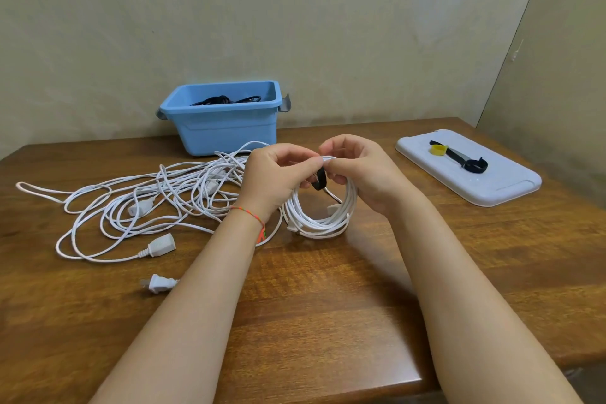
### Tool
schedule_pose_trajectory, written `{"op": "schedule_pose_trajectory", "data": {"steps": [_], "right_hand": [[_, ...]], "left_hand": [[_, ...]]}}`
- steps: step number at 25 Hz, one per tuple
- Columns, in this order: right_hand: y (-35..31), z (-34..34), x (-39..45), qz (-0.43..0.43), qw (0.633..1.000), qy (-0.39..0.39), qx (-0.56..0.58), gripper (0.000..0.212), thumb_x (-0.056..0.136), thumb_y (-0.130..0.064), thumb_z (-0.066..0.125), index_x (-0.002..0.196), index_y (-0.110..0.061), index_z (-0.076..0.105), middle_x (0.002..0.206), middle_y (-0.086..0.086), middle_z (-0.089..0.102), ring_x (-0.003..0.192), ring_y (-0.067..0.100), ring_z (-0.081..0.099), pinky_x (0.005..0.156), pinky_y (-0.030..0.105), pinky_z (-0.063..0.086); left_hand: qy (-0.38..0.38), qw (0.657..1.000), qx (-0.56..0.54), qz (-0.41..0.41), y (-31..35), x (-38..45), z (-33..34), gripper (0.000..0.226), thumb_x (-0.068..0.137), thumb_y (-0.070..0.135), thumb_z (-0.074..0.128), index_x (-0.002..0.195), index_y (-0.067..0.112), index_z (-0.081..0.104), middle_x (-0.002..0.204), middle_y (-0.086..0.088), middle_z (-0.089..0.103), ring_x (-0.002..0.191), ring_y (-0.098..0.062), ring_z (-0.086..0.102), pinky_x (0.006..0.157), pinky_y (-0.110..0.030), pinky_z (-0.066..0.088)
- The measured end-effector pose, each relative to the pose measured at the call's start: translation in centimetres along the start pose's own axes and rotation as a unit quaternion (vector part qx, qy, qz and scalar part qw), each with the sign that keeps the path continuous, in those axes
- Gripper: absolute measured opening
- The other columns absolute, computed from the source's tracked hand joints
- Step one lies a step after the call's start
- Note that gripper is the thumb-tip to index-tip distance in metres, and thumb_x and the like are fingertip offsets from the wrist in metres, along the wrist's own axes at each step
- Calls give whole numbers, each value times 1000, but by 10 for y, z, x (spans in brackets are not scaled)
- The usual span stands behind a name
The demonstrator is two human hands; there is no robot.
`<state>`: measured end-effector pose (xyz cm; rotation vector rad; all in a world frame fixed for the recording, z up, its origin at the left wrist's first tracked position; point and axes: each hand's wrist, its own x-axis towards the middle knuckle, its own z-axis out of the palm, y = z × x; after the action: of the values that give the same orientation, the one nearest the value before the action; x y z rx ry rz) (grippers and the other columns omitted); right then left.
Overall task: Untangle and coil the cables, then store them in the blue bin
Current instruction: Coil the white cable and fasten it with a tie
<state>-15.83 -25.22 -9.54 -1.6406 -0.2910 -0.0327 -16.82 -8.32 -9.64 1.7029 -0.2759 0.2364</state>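
I work at a brown wooden table set against a pale wall. At its far edge stands the blue bin. On the left of the top lies a loose tangle of white cable, with a socket end and a two-pin plug lying nearer to me. At the centre the lower edge of a coiled white cable rests on the wood. At the right a white lid lies flat, carrying straps.

Single head view, looking forward-down across table, close over hands.
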Motion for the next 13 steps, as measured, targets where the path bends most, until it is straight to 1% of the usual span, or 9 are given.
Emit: {"op": "schedule_pose_trajectory", "data": {"steps": [2, 4, 6, 8, 10, 12, 13], "right_hand": [[0, 0, 1, -2, 1000, -2, 6, 16, 85, 3, 65, 94, -10, 67, 75, 2, 66, 65, 13, 55, 60, 25, 43], [1, 0, 1, -3, 1000, -1, 14, 17, 86, 5, 64, 94, -9, 66, 74, 3, 65, 63, 12, 54, 59, 24, 42], [-1, 1, -1, -3, 1000, 0, 17, 17, 87, 6, 63, 95, -8, 66, 74, 3, 65, 62, 12, 54, 59, 24, 42], [-3, 2, -2, -2, 1000, 2, 18, 17, 88, 5, 62, 96, -8, 67, 76, 3, 66, 63, 10, 55, 61, 23, 44], [-6, 3, -3, -3, 1000, 5, 14, 17, 88, 4, 61, 97, -9, 67, 76, 1, 66, 64, 10, 55, 63, 22, 46], [-7, 5, -3, -5, 1000, 6, 16, 15, 88, 1, 63, 98, -10, 67, 73, -2, 65, 65, 10, 55, 64, 23, 46], [-7, 5, -4, -5, 1000, 7, 17, 14, 88, -1, 66, 98, -10, 67, 73, -3, 64, 65, 10, 55, 63, 23, 45]], "left_hand": [[-2, 1000, 5, 0, -2, 1, 1, 11, 81, 10, 80, 91, 8, 77, 81, -6, 75, 78, -23, 73, 68, -27, 60], [-12, 1000, 25, 8, -6, 2, 1, 15, 81, 5, 79, 92, 14, 76, 86, -7, 75, 80, -25, 73, 73, -34, 61], [-6, 996, 76, 38, -9, 3, 3, 20, 80, 5, 78, 93, 20, 73, 88, -3, 74, 82, -21, 72, 78, -39, 61], [24, 991, 117, 66, -10, 2, 6, 21, 79, 6, 77, 92, 20, 68, 86, 0, 71, 81, -17, 70, 77, -38, 60], [53, 987, 129, 80, -11, 2, 8, 23, 78, 7, 77, 87, 24, 63, 82, 3, 69, 79, -15, 68, 75, -39, 59], [62, 984, 137, 91, -10, 1, 8, 27, 78, 7, 76, 84, 29, 61, 81, 7, 67, 78, -12, 67, 75, -39, 59], [62, 984, 140, 95, -12, 2, 8, 26, 79, 8, 76, 85, 28, 61, 81, 8, 67, 78, -12, 67, 75, -40, 59]]}}
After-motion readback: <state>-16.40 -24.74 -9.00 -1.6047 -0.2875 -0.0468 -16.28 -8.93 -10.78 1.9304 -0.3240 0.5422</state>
